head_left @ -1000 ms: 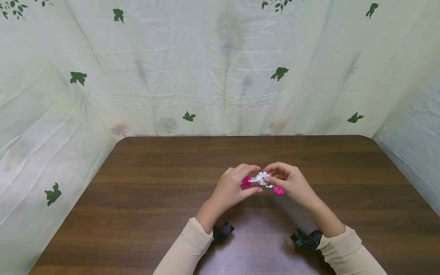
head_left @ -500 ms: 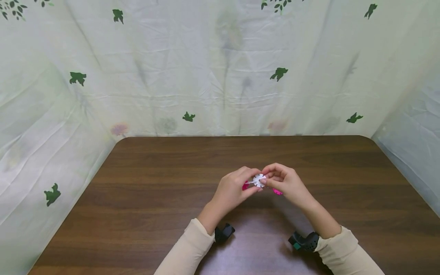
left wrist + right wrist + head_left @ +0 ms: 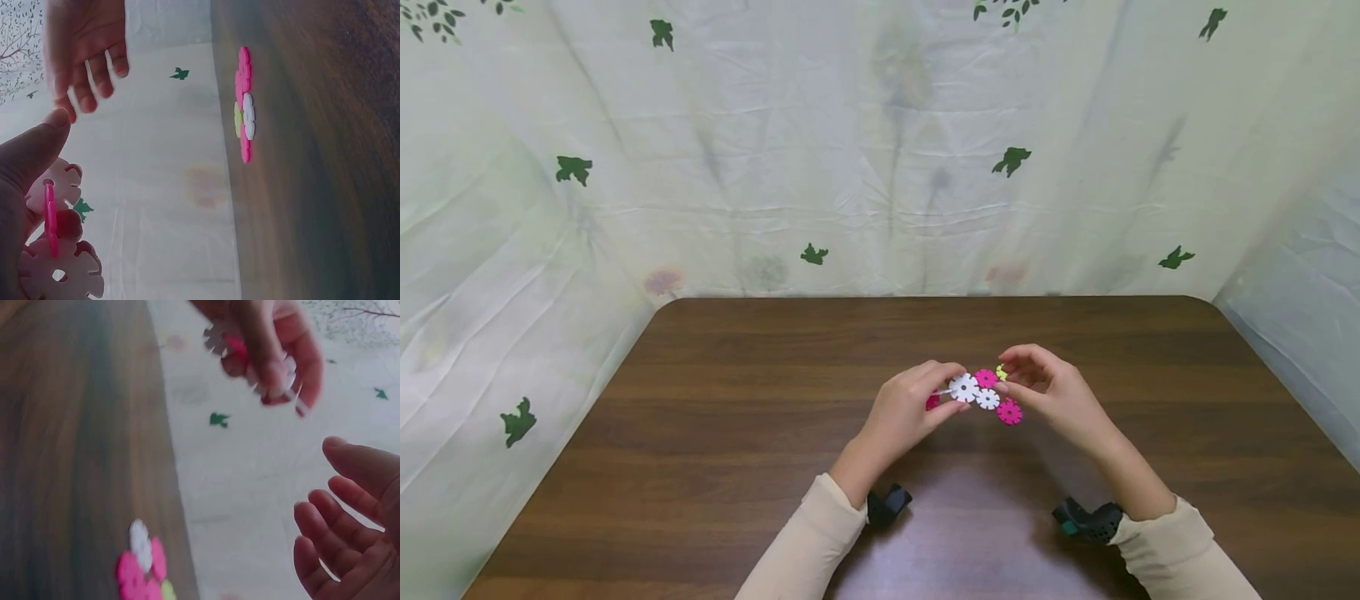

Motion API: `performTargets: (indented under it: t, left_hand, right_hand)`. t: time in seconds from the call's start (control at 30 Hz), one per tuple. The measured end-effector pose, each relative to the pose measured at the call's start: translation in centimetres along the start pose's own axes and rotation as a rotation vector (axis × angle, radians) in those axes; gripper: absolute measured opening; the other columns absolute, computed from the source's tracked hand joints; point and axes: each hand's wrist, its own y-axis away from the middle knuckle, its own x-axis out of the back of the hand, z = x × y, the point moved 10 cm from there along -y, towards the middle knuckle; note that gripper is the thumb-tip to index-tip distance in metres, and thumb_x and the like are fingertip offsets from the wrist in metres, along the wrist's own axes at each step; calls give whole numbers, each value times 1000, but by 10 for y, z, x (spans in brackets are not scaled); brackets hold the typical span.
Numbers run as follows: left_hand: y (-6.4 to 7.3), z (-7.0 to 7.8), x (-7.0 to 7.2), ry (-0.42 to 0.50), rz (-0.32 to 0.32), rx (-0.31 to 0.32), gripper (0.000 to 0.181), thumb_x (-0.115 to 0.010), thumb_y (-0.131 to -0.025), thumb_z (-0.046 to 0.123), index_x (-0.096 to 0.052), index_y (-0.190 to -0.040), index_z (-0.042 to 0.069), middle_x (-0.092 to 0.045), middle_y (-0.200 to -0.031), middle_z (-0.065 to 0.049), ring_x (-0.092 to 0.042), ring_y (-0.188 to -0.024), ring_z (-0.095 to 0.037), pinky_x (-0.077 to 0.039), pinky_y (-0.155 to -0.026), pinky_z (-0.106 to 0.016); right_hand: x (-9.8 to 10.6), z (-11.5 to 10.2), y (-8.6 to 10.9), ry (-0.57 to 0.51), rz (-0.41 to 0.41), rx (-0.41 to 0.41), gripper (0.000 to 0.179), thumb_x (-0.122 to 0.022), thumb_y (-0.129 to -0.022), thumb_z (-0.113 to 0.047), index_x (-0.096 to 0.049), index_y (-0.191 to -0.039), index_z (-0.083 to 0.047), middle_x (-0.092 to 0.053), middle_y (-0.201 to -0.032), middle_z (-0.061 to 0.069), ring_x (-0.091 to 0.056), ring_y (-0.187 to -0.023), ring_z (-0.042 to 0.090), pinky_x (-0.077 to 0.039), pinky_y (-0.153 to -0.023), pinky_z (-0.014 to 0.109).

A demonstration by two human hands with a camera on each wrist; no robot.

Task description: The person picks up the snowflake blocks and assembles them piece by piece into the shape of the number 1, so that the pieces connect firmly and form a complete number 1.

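Observation:
My left hand [image 3: 910,404] pinches a small chain of notched snowflake discs above the table. In the left wrist view the chain has a white disc [image 3: 69,284] at the bottom, a pink disc [image 3: 50,215] seen edge-on and another white disc [image 3: 65,181] above. My right hand [image 3: 1056,396] is apart from the chain, its fingers loosely bent with nothing between them in the right wrist view. Near it, loose discs lie on the table: a white disc [image 3: 988,399], pink discs [image 3: 1010,412] and a yellow-green disc [image 3: 1002,372] partly hidden by the right hand.
The brown wooden table [image 3: 737,433] extends around both hands. Behind it hangs a pale curtain [image 3: 850,167] with green bird shapes. A dark wrist camera sits on each wrist, the left camera [image 3: 889,505] and the right camera [image 3: 1086,522].
My right hand has let go of the white disc and drawn away to the right, uncovering the loose discs on the table. My left hand stays almost in place with the chain.

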Motion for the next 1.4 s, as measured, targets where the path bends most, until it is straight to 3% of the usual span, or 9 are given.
performTargets:
  t: [0.27, 0.7, 0.9, 1.0, 1.2, 1.4]
  left_hand:
    - [-1, -2, 2, -21, -2, 0, 37, -75, -73, 24, -63, -104, 8, -62, -90, 3, -54, -71, -7, -43, -64, -19]
    - [0, -5, 2, -43, -6, 7, 36, -75, -74, 24, -63, -104, 8, -62, -92, 3, -53, -72, -6, -43, -65, -19]
    - [0, -5, 5, -29, 5, 13, 36, -76, -72, 22, -63, -103, 8, -62, -91, 3, -54, -71, -8, -43, -65, -19]
    - [0, -5, 6, -21, 7, 18, 36, -77, -72, 21, -64, -103, 8, -63, -92, 3, -54, -74, -6, -44, -66, -19]
    - [0, -8, 6, 0, 4, 40, 37, -77, -72, 22, -64, -104, 9, -63, -94, 3, -54, -76, -4, -44, -67, -18]
    - [0, -9, 8, 32, 13, 45, 39, -77, -72, 22, -64, -107, 10, -63, -92, 4, -53, -72, -6, -41, -63, -16]
  right_hand:
    - [2, 24, 8, 129, -56, -26, 40, -70, -78, -13, -54, -113, -4, -58, -97, 12, -55, -81, 20, -47, -69, 33]
    - [-18, 70, 16, 158, -143, 35, 37, -73, -75, -13, -61, -110, -5, -55, -91, 4, -53, -75, 16, -45, -61, 25]
    - [-25, 81, 18, 226, -177, 2, 33, -71, -77, -13, -64, -109, -6, -53, -90, 2, -49, -74, 14, -43, -62, 25]
    - [-26, 83, 19, 226, -191, -26, 30, -70, -78, -12, -65, -107, -6, -52, -92, 3, -48, -74, 14, -42, -62, 26]
    - [-27, 82, 18, 225, -183, -7, 25, -71, -77, -12, -61, -99, -8, -51, -90, 1, -48, -77, 15, -42, -64, 27]
    - [-27, 84, 17, 205, -193, -34, 29, -71, -77, -13, -58, -102, -10, -51, -83, -2, -47, -73, 14, -41, -62, 26]
